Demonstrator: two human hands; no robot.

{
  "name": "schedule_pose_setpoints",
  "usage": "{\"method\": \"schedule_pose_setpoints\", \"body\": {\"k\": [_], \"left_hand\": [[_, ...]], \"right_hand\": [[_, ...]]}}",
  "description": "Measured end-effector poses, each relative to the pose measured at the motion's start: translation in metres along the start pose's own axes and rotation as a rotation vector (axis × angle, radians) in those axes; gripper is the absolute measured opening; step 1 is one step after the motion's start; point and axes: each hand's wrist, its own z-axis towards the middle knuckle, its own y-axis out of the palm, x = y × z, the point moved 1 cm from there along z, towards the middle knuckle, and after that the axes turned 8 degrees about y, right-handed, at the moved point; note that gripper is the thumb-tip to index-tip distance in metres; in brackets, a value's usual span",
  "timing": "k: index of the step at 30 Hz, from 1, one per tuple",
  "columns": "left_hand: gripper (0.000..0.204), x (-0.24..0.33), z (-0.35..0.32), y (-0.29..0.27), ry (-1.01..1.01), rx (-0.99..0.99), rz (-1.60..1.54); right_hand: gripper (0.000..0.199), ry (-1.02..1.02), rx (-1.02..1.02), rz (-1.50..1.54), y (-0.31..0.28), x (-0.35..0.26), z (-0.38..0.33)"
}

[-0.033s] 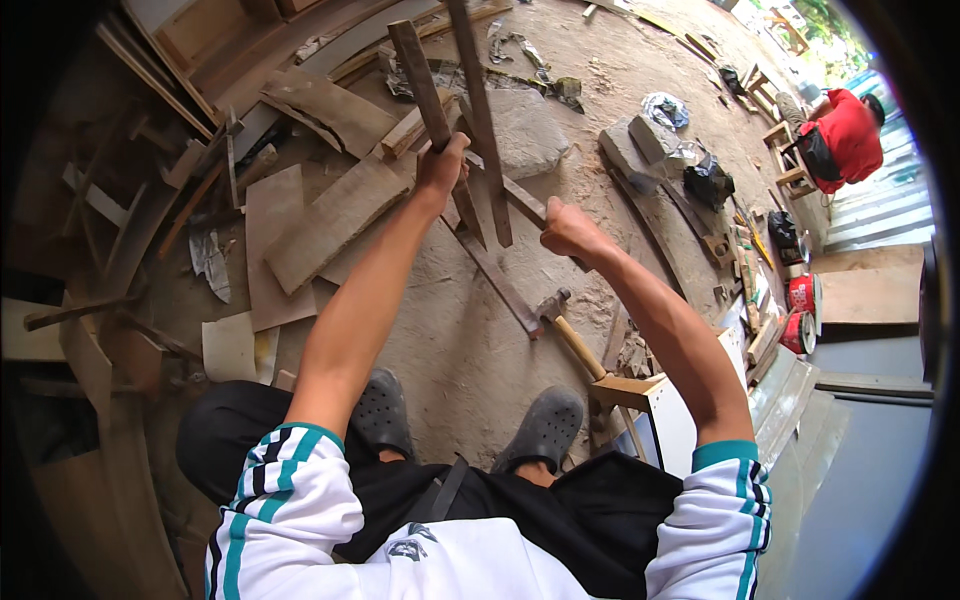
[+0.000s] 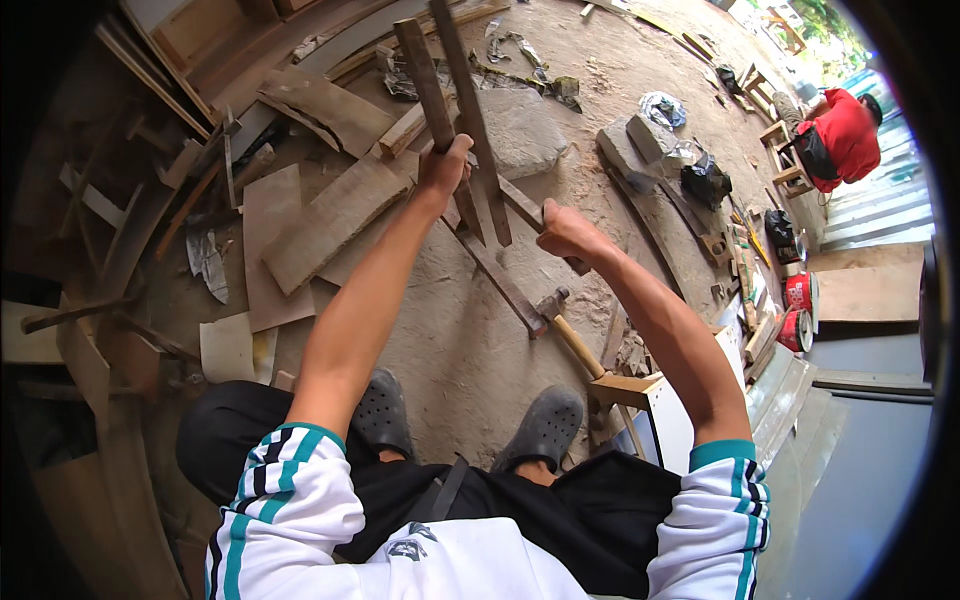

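Observation:
My left hand (image 2: 443, 168) is closed round a dark wooden bar (image 2: 424, 85) that stands steeply up from the floor. Just right of it, a second long bar (image 2: 468, 95) slants upward. My right hand (image 2: 568, 233) grips the near end of a wooden rail (image 2: 520, 203) running back toward the bars. Below lies another bar (image 2: 502, 286), slanting toward me. Whether these pieces are joined is hidden around my left hand. A hammer (image 2: 574, 340) with a pale wooden handle rests with its head beside the lower bar's near end.
Loose boards (image 2: 335, 222) pile up on the left. A flat stone slab (image 2: 520, 130) lies behind the bars, with grey blocks (image 2: 632, 148) to its right. A white-sided wooden box (image 2: 668, 415) stands by my right knee. A person in red (image 2: 848, 140) sits far right.
The upper end of the second long bar has tilted slightly left. My right hand has shifted a little left and nearer on the rail; my left hand has barely moved.

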Motion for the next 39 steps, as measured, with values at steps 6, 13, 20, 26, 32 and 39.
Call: {"method": "schedule_pose_setpoints", "body": {"k": [6,13,20,26,32,39], "left_hand": [[0.039,-0.021,0.001,-0.006,0.145,-0.023,0.069],[0.08,-0.023,0.003,-0.005,0.197,-0.117,-0.015],[0.081,-0.028,0.01,-0.009,0.16,-0.182,0.079],[0.073,-0.011,0.004,0.0,0.097,-0.231,0.061],[0.068,-0.019,0.014,0.005,0.099,-0.23,0.134],[0.042,-0.015,0.013,0.022,0.18,-0.153,0.033]], "right_hand": [[0.027,-0.073,0.003,0.074,0.024,0.028,0.005],[0.032,-0.017,0.068,0.162,0.045,0.041,-0.014],[0.031,-0.025,0.03,0.191,0.037,0.031,-0.021],[0.032,0.015,0.056,0.202,0.042,0.037,-0.017],[0.032,-0.011,0.078,0.129,0.04,0.038,-0.009],[0.031,-0.034,0.12,0.091,0.047,0.038,-0.007]]}}
